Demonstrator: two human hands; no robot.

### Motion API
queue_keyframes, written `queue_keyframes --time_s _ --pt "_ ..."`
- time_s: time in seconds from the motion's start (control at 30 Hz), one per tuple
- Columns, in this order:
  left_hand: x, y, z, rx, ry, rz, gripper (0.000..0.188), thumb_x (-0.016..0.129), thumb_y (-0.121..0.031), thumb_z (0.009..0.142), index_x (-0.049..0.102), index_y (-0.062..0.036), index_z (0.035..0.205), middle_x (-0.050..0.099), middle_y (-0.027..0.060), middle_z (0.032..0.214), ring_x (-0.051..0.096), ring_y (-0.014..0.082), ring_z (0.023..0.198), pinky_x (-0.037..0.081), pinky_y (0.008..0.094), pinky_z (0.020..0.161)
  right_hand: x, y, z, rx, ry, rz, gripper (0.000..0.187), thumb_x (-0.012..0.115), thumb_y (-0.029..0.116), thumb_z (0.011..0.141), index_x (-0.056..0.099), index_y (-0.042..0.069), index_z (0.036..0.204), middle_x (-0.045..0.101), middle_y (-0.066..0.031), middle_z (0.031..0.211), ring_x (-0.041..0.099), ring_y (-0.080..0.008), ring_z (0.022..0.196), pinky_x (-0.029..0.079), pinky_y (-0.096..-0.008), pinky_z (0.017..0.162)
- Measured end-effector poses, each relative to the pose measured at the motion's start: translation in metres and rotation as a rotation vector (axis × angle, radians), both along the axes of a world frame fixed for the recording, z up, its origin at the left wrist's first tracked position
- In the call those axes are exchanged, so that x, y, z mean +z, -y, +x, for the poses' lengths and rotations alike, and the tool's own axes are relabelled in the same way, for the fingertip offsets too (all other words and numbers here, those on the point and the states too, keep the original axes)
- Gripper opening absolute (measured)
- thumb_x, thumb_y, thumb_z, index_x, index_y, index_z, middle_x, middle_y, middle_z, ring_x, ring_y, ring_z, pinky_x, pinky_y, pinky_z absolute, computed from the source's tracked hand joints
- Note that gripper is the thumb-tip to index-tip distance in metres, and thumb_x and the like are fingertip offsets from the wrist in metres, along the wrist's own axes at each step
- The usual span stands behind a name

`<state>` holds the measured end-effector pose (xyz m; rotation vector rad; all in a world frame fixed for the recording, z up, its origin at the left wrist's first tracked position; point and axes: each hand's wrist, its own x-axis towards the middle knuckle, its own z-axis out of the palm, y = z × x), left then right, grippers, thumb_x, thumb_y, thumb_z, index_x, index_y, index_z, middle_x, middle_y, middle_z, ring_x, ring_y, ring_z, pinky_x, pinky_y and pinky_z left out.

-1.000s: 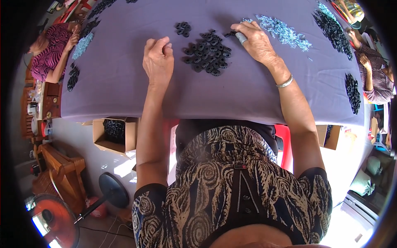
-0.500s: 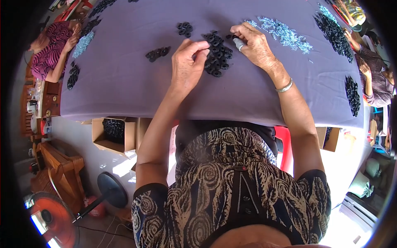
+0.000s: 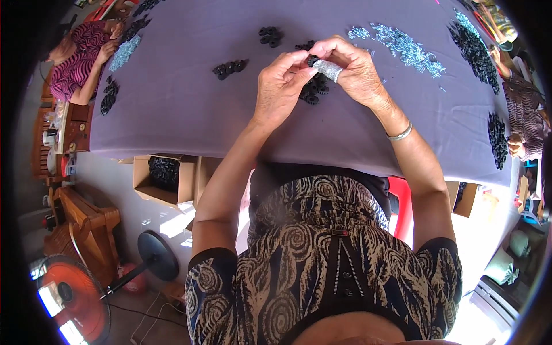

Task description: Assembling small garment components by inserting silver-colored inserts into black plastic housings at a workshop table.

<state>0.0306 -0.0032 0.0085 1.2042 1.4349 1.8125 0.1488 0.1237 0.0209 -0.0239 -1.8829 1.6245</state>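
Note:
My left hand point(image 3: 278, 91) and my right hand point(image 3: 357, 76) meet over the table, fingertips pinched together on a small black round part point(image 3: 312, 60). Silver-grey tape point(image 3: 328, 71) wraps the thumb of my right hand. A pile of black ring-shaped parts point(image 3: 315, 91) lies beneath, half covered by the hands. To the left rest two smaller clusters of like parts, one black cluster point(image 3: 230, 69) nearer and another black cluster point(image 3: 270, 37) farther off. Small shiny pale-blue pieces point(image 3: 409, 49) are scattered to the right of my right hand.
A grey-purple cloth point(image 3: 190, 115) covers the table. Black heaps point(image 3: 497, 141) lie along its right side, with more black parts point(image 3: 109, 95) at the left. Co-workers sit at both sides. Below stand a cardboard box point(image 3: 164, 181) of black parts and a fan point(image 3: 72, 299).
My hands have come together; the left moved right to meet the right at the small black part. The view has shifted slightly.

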Motion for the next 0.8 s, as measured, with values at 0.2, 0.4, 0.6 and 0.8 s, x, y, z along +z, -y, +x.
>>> queue_keyframes --time_s 0.2,0.4,0.6,0.8 --pt "0.003 0.0 0.004 0.047 0.052 0.036 0.026 0.066 -0.001 0.083 0.062 0.0004 0.109 0.063 0.0037 0.09 0.058 0.0088 0.077 0.049 0.0231 0.067 0.001 0.003 0.0 -0.084 -0.015 0.077 0.026 0.06 -0.011 0.08 0.061 0.002 0.103 0.059 -0.0019 0.096 0.059 -0.0115 0.094 0.05 -0.0247 0.086" --pt "0.001 0.001 -0.001 0.045 0.177 -0.024 0.024 0.065 -0.003 0.085 0.062 0.0022 0.108 0.064 0.0067 0.09 0.059 0.0109 0.076 0.05 0.024 0.066 0.009 -0.006 0.005 -0.203 0.129 0.254 0.019 0.06 -0.007 0.082 0.062 0.003 0.098 0.063 0.0003 0.09 0.057 -0.0053 0.085 0.049 -0.021 0.078" --pt "0.004 -0.001 -0.003 -0.001 0.243 0.033 0.024 0.061 -0.005 0.088 0.058 0.0031 0.111 0.066 0.0127 0.094 0.064 0.0169 0.08 0.051 0.0264 0.066 0.014 -0.078 0.036 -0.458 0.186 0.245 0.01 0.062 0.004 0.085 0.065 0.004 0.095 0.064 0.0007 0.082 0.056 -0.0047 0.077 0.047 -0.0206 0.071" --pt "0.003 0.002 -0.002 -0.032 0.228 -0.008 0.024 0.06 -0.004 0.088 0.059 0.0026 0.112 0.066 0.0127 0.094 0.063 0.0161 0.077 0.051 0.0266 0.065 0.016 -0.104 0.07 -0.594 0.697 0.488 0.013 0.063 0.011 0.08 0.067 0.005 0.091 0.065 -0.0041 0.076 0.058 -0.0112 0.071 0.047 -0.0262 0.069"
